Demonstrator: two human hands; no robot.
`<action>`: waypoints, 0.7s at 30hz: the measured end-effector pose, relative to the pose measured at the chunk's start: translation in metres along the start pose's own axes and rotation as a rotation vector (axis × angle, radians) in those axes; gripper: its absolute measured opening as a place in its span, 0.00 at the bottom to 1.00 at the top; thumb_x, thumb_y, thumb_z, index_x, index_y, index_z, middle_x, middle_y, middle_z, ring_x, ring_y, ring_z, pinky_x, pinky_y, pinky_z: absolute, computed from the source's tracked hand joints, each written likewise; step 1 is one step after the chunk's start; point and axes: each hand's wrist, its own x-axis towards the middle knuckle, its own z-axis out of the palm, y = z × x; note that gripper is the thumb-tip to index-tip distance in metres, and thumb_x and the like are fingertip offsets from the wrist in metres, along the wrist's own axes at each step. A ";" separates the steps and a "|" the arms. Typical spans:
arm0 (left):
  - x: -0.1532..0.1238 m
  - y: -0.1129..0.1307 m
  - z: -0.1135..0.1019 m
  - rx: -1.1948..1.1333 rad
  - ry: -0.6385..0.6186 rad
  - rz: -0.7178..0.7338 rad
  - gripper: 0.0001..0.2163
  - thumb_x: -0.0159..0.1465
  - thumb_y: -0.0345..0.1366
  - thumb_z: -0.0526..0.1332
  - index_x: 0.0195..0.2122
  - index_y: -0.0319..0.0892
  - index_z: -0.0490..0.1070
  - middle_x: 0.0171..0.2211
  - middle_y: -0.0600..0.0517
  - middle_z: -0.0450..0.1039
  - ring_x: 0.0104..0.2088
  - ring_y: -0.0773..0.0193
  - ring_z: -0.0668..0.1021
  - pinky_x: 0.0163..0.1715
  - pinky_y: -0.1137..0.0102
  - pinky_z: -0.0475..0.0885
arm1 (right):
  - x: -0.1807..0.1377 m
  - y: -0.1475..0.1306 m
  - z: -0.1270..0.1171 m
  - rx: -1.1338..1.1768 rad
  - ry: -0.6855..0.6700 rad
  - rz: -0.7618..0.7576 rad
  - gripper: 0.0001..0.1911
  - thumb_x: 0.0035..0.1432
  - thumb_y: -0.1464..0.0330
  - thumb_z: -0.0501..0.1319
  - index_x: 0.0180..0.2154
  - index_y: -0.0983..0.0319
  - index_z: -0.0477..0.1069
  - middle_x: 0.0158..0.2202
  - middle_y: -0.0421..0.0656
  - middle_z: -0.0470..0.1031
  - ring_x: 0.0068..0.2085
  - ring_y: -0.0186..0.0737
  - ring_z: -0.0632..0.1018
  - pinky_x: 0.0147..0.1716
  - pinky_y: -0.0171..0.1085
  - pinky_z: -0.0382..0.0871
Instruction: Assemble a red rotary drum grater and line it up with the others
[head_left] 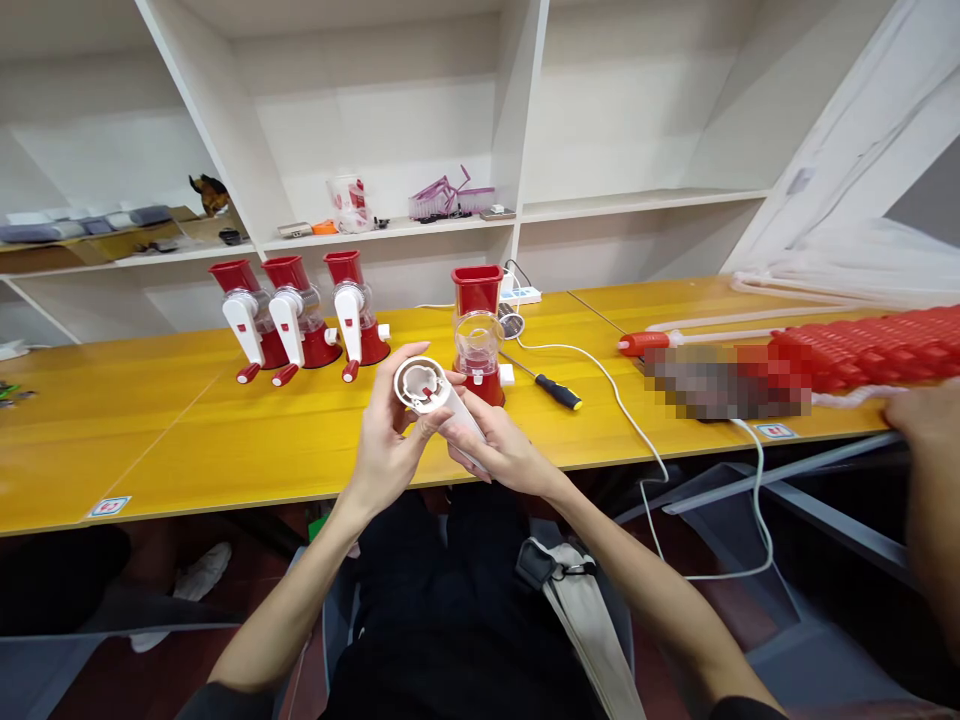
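Observation:
Both hands hold a white plastic crank handle point(431, 395) with a round hub end, raised over the front edge of the yellow table point(187, 440). My left hand point(386, 440) grips the round hub, fingers curled around it. My right hand point(499, 450) wraps the long arm of the handle from below. Just behind it stands a red and clear grinder body point(478, 335) with no handle on it. Three assembled red grinders with white handles point(300, 315) stand in a row to the left.
A black-and-yellow screwdriver point(555, 388) and a white cable point(630, 420) lie right of the grinder. A stack of red parts point(862, 350) sits at the far right, where another person's hand point(926, 420) rests. White shelves point(390, 232) behind hold small items.

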 end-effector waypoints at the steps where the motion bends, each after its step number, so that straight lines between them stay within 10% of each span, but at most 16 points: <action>1: -0.001 -0.001 0.001 0.008 0.016 0.005 0.25 0.66 0.43 0.64 0.62 0.45 0.60 0.47 0.45 0.77 0.48 0.57 0.82 0.43 0.65 0.80 | 0.000 0.000 0.001 -0.012 0.003 0.000 0.23 0.70 0.55 0.55 0.58 0.64 0.60 0.19 0.29 0.60 0.15 0.25 0.60 0.16 0.28 0.57; 21: -0.003 -0.007 0.008 0.043 0.079 0.110 0.23 0.69 0.46 0.59 0.61 0.46 0.58 0.45 0.47 0.77 0.44 0.59 0.82 0.44 0.62 0.78 | -0.001 -0.004 0.006 -0.152 0.052 -0.003 0.29 0.70 0.57 0.54 0.65 0.65 0.55 0.20 0.31 0.63 0.17 0.28 0.63 0.20 0.30 0.61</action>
